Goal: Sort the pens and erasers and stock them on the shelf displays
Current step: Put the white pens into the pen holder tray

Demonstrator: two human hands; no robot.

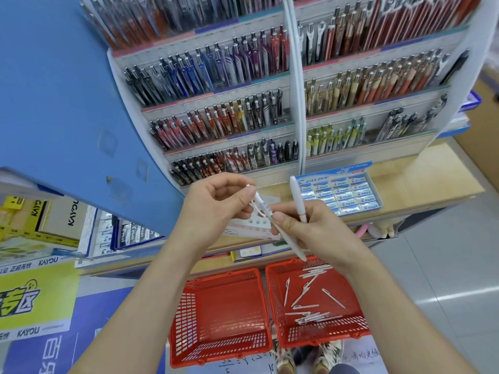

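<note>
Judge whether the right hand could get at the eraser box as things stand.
Probably yes: the eraser box sits open on the shelf just beyond the right hand, nothing between them. But its fingers grip a pen, so picking from it would likely need that put down first.

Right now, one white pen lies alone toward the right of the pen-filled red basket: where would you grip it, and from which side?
Pinch the lone white pen at mid-barrel, coming straight down through the open top of the red basket. It lies flat and slanted on the basket floor with bare floor along both long sides, so thumb and finger can close across its thin width.
</note>
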